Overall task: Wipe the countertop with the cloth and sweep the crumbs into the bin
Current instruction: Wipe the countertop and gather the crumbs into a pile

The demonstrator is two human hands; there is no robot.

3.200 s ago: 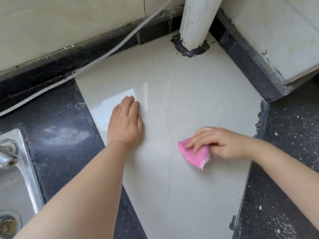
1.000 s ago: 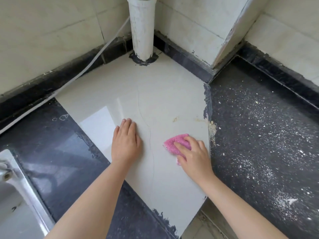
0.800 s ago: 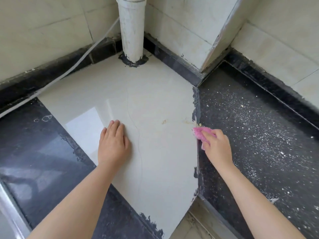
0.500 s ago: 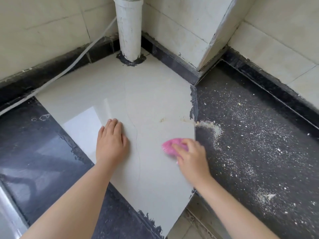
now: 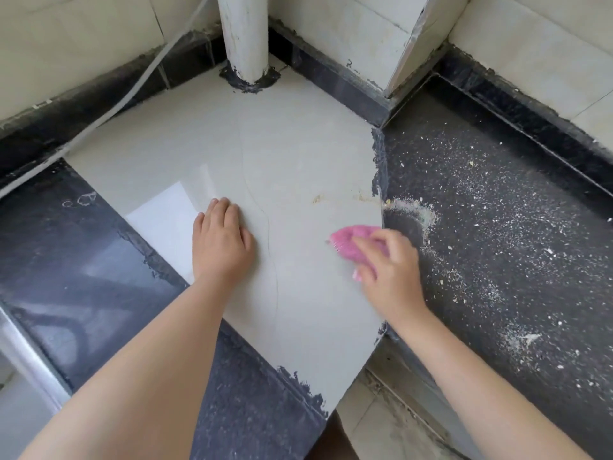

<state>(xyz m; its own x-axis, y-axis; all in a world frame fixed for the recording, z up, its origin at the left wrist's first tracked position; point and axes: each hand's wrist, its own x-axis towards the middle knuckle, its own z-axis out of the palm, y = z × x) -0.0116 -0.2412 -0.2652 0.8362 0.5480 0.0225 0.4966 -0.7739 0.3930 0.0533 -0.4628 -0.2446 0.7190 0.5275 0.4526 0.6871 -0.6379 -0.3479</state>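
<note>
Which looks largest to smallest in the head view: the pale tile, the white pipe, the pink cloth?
1. Pale tile, by far the largest.
2. White pipe, though its top is cut off.
3. Pink cloth, partly hidden under the right hand.

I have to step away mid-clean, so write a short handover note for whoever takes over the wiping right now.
Left hand: flat, palm down on the pale tile slab, holding nothing.
Right hand: closed on the pink cloth, pressed to the slab near its right edge.
Done: the slab looks mostly clean, apart from a yellowish smear near its right edge.
Left: a small crumb pile lies just past the seam, and crumbs are scattered over the dark countertop to the right. No bin is in view, so nothing seems binned yet.
</note>
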